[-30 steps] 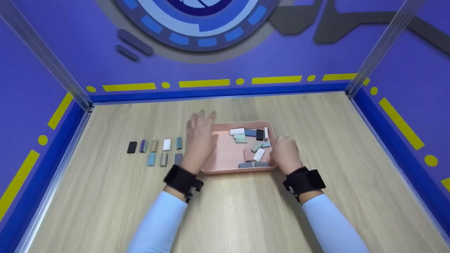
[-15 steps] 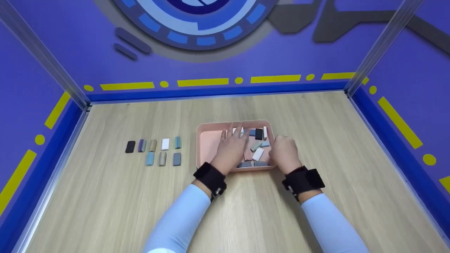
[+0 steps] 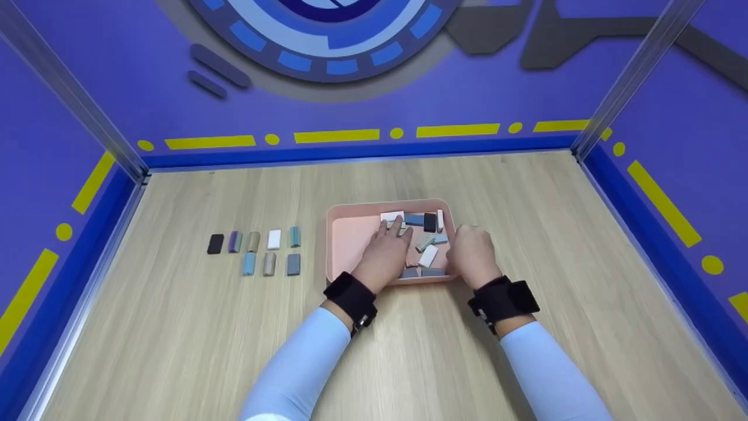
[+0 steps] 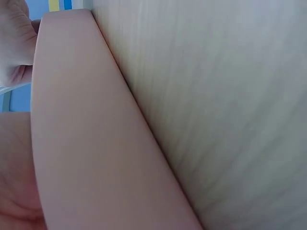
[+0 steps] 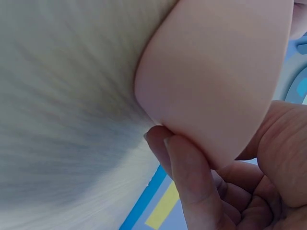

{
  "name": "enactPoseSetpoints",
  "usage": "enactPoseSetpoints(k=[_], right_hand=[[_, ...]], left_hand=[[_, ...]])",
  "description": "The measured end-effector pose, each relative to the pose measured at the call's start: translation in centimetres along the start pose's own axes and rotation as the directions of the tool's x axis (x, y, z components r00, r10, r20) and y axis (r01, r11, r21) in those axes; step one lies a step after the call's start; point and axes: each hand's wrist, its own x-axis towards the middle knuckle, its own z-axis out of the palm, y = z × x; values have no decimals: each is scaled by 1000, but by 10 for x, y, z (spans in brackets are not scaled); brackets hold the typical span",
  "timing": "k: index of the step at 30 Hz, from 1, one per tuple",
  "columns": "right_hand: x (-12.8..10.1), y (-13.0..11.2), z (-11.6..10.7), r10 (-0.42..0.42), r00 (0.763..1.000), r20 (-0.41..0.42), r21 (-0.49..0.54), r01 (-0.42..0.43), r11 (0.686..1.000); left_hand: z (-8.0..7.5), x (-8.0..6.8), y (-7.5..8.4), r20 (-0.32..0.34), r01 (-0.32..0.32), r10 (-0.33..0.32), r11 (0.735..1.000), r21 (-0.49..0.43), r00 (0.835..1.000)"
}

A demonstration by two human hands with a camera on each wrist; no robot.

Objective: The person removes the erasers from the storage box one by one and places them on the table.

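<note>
A shallow pink tray (image 3: pixel 350 251) holds several small oblong blocks, among them a white block (image 3: pixel 428 256), a black block (image 3: pixel 430 223) and a blue block (image 3: pixel 414 220). My left hand (image 3: pixel 383 257) reaches into the tray with bent, separated fingers over pale blocks near the back wall. Its thumb is hidden, and I cannot tell whether it pinches a block. The tray's side (image 4: pixel 91 120) mostly blocks that hand in the left wrist view. My right hand (image 3: pixel 474 254) grips the tray's right end; its fingertips (image 5: pixel 189 163) press the outer wall in the right wrist view.
Left of the tray, several blocks lie in two rows on the wooden table (image 3: pixel 204 339). They include a black block (image 3: pixel 215 244), a white block (image 3: pixel 274 239) and a grey-blue block (image 3: pixel 293 264). Blue panels (image 3: pixel 374 111) enclose the table's back and sides.
My left hand has moved right from the tray's left end to over the blocks, and its fingers have bent downward. My right hand has stayed on the tray's right end.
</note>
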Motion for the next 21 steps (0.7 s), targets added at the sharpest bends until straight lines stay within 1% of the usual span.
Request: enactPoseSetpoints(k=[4,7,10,13,17,21], right_hand=[[0,-1,0,5,1000,0,7,-5,1000],[1,-1,0,1,1000,-3,5,-1,1000],[1,-1,-1,2,1000,-3,10,-2,1000],[1,-1,-2,14,1000,9,19,-14,1000],[1,-1,-2,26,999,19,25,-27,999],[0,0,-1,12,1000,13,21,-12,1000]], left_hand=[[-1,-4,1,-1,-2,2,1000,7,1000],[-4,-8,-1,12,3,-3,1000,11,1000],[-7,-13,-2,3,1,-2,999,37,1000],[-9,-18,-4,-42,14,-13,999,40,999],[-10,-25,-7,-87,64,-65,998,-20,994],[-8,-28,-13,-104,89,-94,995,-51,990]])
